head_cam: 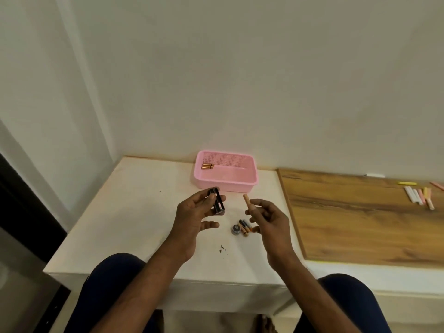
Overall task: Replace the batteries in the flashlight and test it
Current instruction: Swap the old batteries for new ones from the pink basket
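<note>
My left hand (pixel 192 218) grips a black battery holder (pixel 217 200) above the white table, its open frame facing right. My right hand (pixel 266 221) pinches a copper-coloured battery (pixel 246 200) by its lower end, tip pointing up, a short gap right of the holder. Between the hands, on the table, lie two loose batteries (pixel 243 227) beside a small round dark flashlight cap (pixel 236 229). A pink basket (pixel 225 186) behind the hands holds two more batteries (pixel 207 166) in its far left corner.
The white table (pixel 134 212) ends at the wall behind the basket. A wooden board (pixel 360 217) lies to the right with several chalk sticks (pixel 419 195) near its far edge. Small dark crumbs (pixel 222 248) mark the table near me. My knees show below the front edge.
</note>
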